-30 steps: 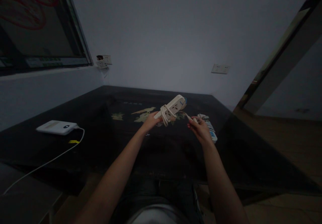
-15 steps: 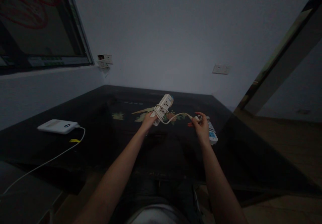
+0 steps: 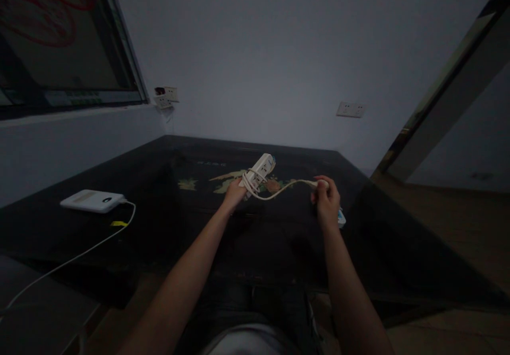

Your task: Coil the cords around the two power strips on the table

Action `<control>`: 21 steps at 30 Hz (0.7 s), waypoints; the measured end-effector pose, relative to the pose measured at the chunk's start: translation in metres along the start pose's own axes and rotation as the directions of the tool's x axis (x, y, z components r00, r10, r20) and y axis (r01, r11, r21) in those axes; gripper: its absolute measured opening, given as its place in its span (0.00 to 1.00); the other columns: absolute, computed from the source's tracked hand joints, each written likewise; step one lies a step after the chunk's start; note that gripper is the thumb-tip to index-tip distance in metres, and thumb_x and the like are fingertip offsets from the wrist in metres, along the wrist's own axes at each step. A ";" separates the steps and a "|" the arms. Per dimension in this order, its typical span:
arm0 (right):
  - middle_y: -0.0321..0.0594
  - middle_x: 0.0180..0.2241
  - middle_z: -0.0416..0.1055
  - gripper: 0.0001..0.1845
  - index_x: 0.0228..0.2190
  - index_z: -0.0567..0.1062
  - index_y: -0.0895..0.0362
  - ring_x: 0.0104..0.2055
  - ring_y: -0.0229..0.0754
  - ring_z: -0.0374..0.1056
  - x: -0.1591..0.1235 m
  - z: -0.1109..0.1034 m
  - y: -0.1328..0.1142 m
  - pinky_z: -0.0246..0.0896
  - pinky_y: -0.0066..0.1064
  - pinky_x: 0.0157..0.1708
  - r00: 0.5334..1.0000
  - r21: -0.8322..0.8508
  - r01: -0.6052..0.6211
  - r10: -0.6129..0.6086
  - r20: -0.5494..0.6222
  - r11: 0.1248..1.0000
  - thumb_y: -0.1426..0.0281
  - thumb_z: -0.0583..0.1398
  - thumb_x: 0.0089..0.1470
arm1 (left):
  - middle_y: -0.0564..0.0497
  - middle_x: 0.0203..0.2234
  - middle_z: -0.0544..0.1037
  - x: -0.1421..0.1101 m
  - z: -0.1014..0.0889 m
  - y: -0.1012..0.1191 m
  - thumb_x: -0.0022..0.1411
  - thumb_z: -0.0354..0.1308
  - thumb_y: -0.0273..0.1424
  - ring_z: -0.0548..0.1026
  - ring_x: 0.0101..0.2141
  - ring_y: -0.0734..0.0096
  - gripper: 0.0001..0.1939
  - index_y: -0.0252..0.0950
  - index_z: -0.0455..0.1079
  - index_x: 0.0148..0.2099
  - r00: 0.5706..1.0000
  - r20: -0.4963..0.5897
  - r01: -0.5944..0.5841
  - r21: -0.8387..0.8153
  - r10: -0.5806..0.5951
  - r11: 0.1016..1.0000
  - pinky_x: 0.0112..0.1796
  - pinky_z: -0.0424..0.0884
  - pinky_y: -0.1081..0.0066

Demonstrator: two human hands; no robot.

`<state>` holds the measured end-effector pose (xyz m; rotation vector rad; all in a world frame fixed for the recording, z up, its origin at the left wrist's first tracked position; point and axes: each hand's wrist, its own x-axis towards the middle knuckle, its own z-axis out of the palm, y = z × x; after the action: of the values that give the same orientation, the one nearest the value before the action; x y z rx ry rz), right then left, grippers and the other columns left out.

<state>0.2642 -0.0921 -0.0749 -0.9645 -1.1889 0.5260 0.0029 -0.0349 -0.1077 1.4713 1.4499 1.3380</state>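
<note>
A white power strip (image 3: 260,170) is tilted above the dark table, with its cord (image 3: 285,186) looped several times round its near end. My left hand (image 3: 234,193) is closed round that near end and the coils. From the coils the cord runs in a slack arc to my right hand (image 3: 327,201). There my fingers are closed on the cord's plug (image 3: 322,184), which they partly cover. A second power strip (image 3: 341,218), white with blue, lies on the table behind my right hand, which hides most of it.
The black table (image 3: 167,238) bears a painted flower pattern. At its left lies a white power bank (image 3: 93,201) with a white cable (image 3: 87,250) trailing off the edge, by a yellow tag (image 3: 118,224). Wall sockets (image 3: 350,109) sit behind; others at left hang partly loose.
My right hand has moved a little to the right with the plug, drawing the cord's arc flatter and covering more of the second power strip. My left hand stays nearly in place.
</note>
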 end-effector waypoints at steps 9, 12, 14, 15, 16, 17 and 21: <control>0.29 0.24 0.63 0.20 0.35 0.68 0.48 0.20 0.30 0.59 0.015 -0.016 0.001 0.54 0.24 0.19 0.975 0.488 0.040 0.072 -0.208 0.872 0.51 0.63 0.46 | 0.53 0.21 0.74 -0.012 0.010 0.003 0.43 0.62 0.36 0.68 0.23 0.72 0.12 0.33 0.74 0.30 0.945 0.313 -0.120 0.078 0.090 0.990 0.25 0.60 0.75; 0.30 0.26 0.65 0.18 0.37 0.68 0.48 0.24 0.32 0.63 0.017 -0.021 0.004 0.60 0.26 0.24 0.960 0.529 0.085 0.072 -0.269 0.845 0.53 0.63 0.47 | 0.53 0.22 0.74 -0.017 0.011 0.007 0.44 0.62 0.35 0.68 0.23 0.72 0.11 0.33 0.74 0.31 0.889 0.447 -0.157 0.084 0.104 0.984 0.25 0.60 0.75; 0.30 0.28 0.67 0.18 0.37 0.67 0.49 0.26 0.33 0.65 0.019 -0.024 0.006 0.63 0.27 0.28 0.939 0.525 0.127 0.069 -0.337 0.841 0.54 0.63 0.47 | 0.53 0.23 0.74 -0.020 0.009 0.011 0.44 0.63 0.36 0.68 0.24 0.72 0.13 0.33 0.73 0.32 0.857 0.511 -0.133 0.111 0.058 0.985 0.25 0.61 0.75; 0.31 0.29 0.67 0.18 0.37 0.67 0.49 0.27 0.33 0.66 0.020 -0.026 0.008 0.65 0.29 0.30 0.927 0.522 0.148 0.067 -0.370 0.840 0.54 0.63 0.48 | 0.53 0.23 0.75 -0.022 0.007 0.013 0.45 0.63 0.38 0.69 0.24 0.72 0.14 0.33 0.73 0.32 0.833 0.553 -0.111 0.124 0.024 0.986 0.25 0.61 0.75; 0.31 0.29 0.68 0.18 0.37 0.66 0.50 0.29 0.34 0.68 0.021 -0.027 0.010 0.67 0.31 0.32 0.915 0.522 0.166 0.066 -0.397 0.836 0.54 0.62 0.48 | 0.53 0.24 0.74 -0.024 0.006 0.016 0.46 0.63 0.40 0.69 0.24 0.73 0.15 0.33 0.73 0.33 0.801 0.599 -0.091 0.132 -0.007 0.987 0.25 0.61 0.75; 0.31 0.30 0.68 0.19 0.37 0.66 0.51 0.30 0.35 0.69 0.022 -0.028 0.012 0.68 0.32 0.34 0.906 0.528 0.181 0.068 -0.418 0.830 0.54 0.62 0.48 | 0.53 0.23 0.74 -0.025 0.004 0.019 0.46 0.63 0.41 0.69 0.24 0.73 0.16 0.33 0.73 0.33 0.761 0.648 -0.074 0.139 -0.035 0.987 0.25 0.61 0.75; 0.30 0.31 0.69 0.19 0.36 0.65 0.52 0.32 0.34 0.72 0.024 -0.030 0.016 0.69 0.33 0.39 0.885 0.550 0.209 0.082 -0.458 0.809 0.56 0.64 0.47 | 0.54 0.21 0.73 -0.033 0.001 0.029 0.47 0.64 0.41 0.69 0.22 0.75 0.16 0.32 0.72 0.32 0.606 0.785 -0.027 0.179 -0.127 0.983 0.24 0.62 0.76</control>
<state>0.3018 -0.0749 -0.0779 -0.4602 -0.5558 0.5255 0.0167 -0.0716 -0.0872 1.7897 0.9821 0.3618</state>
